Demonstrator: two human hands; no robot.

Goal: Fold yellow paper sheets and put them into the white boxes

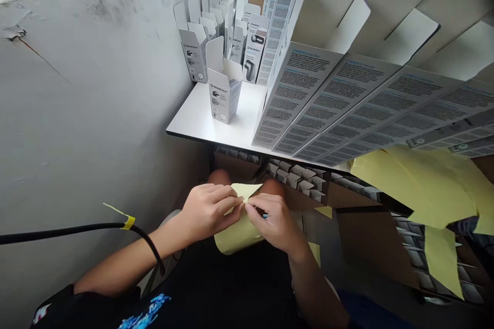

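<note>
A yellow sheet (238, 235), curved and glossy, lies across my lap with its top edge bent up. My left hand (210, 208) pinches it near the top, thumb and fingers pressed together. Just beside it, my right hand (275, 220) pinches the same sheet, and the two sets of fingertips almost meet. A small bluish bit shows by the right thumb; I cannot make out what it is. Whether anything small sits between the fingertips is hidden. Beyond my hands, an open-topped SilverCrest carton (223, 96) stands upright on the white table.
Tall printed cartons (304, 92) fill the table's right side. More open cartons (195, 54) stand along the wall. The white table (200, 113) ends before my knees. Below are boxes of small cartons (295, 177) and more yellow sheets (420, 185). A black cable (77, 231) crosses my left forearm.
</note>
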